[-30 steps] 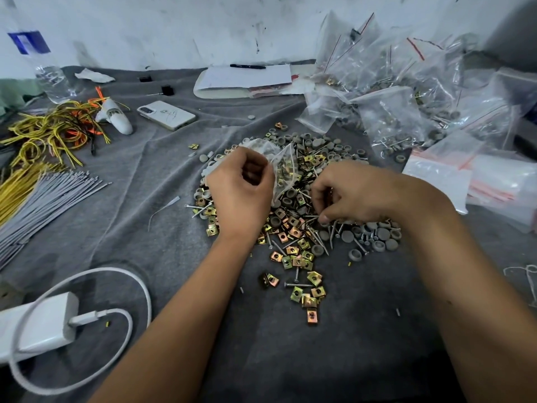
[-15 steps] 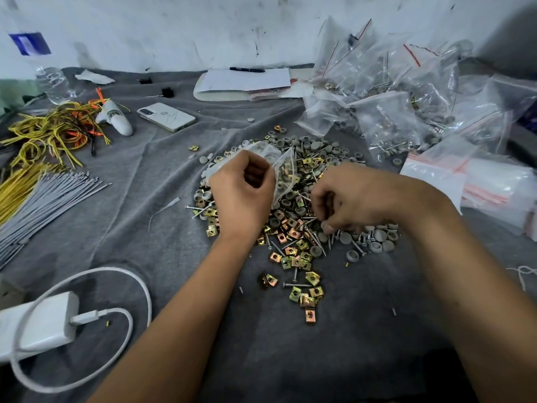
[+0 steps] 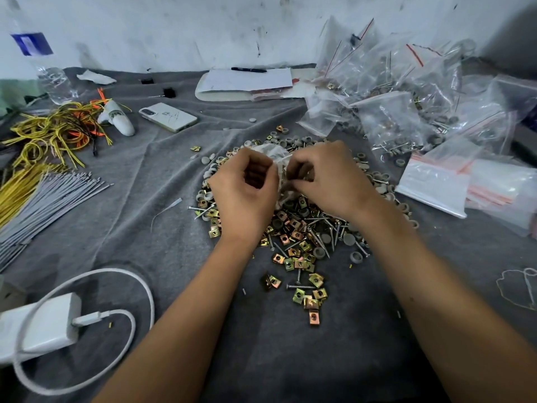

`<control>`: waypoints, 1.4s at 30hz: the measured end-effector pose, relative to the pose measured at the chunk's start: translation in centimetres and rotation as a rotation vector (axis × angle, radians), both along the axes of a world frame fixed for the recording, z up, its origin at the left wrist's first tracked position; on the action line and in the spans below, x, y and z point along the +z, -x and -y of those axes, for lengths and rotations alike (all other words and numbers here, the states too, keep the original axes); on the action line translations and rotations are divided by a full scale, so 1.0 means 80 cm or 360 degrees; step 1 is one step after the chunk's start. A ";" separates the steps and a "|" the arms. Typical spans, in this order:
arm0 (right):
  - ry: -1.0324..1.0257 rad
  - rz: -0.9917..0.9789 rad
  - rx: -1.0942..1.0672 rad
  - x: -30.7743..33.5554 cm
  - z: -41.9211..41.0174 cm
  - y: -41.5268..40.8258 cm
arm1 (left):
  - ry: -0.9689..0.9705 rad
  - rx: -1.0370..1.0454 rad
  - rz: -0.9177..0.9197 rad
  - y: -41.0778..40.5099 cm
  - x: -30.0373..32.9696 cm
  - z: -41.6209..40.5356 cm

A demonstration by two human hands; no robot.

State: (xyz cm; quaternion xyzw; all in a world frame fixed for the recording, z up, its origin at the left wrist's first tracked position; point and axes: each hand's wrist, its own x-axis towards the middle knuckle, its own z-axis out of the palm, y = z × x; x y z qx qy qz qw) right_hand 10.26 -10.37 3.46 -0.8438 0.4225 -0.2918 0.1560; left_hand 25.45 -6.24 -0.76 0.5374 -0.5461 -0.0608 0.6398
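Centre frame, the small clear bag point(image 3: 276, 154) stands between the hands, over the pile of clip nuts, screws and caps point(image 3: 299, 228) on the worktop point(image 3: 174, 175). The left hand point(image 3: 247, 193) grips its left edge with curled fingers, while the right hand point(image 3: 331, 181), equally near, pinches its mouth from the right

Dim, flat overhead light; wide-angle bending and softness at edges.

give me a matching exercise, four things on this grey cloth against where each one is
1 small clear plastic bag
2 black pen
3 white power adapter
4 white smartphone

A on the white paper sheet
B far left, nearest the camera
C pinched between left hand and right hand
D right of the yellow wires

Pairs: 1-C, 2-A, 3-B, 4-D
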 end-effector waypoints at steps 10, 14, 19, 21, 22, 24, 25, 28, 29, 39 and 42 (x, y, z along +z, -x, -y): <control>-0.0795 -0.0899 0.0197 0.049 -0.017 0.042 | -0.0054 0.0054 0.0035 0.000 0.000 0.002; -0.0794 -0.1120 0.0139 0.034 -0.030 0.025 | -0.0080 0.0057 0.0043 0.001 0.000 0.001; -0.0685 -0.1084 0.0097 0.026 -0.028 0.027 | -0.0111 0.0040 0.0035 0.001 -0.001 0.001; -0.0584 -0.0966 0.0052 0.028 -0.022 0.034 | -0.0109 0.0031 0.0033 0.001 -0.001 0.001; -0.0518 -0.0845 0.0025 0.029 -0.019 0.037 | -0.0109 0.0025 0.0035 0.001 -0.001 0.001; -0.0310 -0.0515 -0.0012 0.029 -0.014 0.035 | -0.0117 0.0000 0.0033 0.002 -0.001 0.001; -0.0204 -0.0323 -0.0018 0.028 -0.013 0.031 | -0.0122 -0.0014 0.0033 0.002 -0.001 0.001; 0.0003 -0.0106 0.0023 0.023 -0.009 0.011 | -0.0110 -0.0044 0.0076 0.001 -0.001 0.001; 0.0036 -0.0155 0.0049 0.020 -0.008 0.006 | -0.0102 -0.0055 0.0090 0.001 -0.001 0.001; -0.0027 0.0171 -0.0060 0.016 -0.009 0.021 | -0.0035 -0.0011 0.0051 0.000 -0.002 0.003; -0.0351 -0.0271 0.0230 0.039 -0.013 0.039 | -0.0052 -0.0003 0.0039 0.000 -0.002 0.003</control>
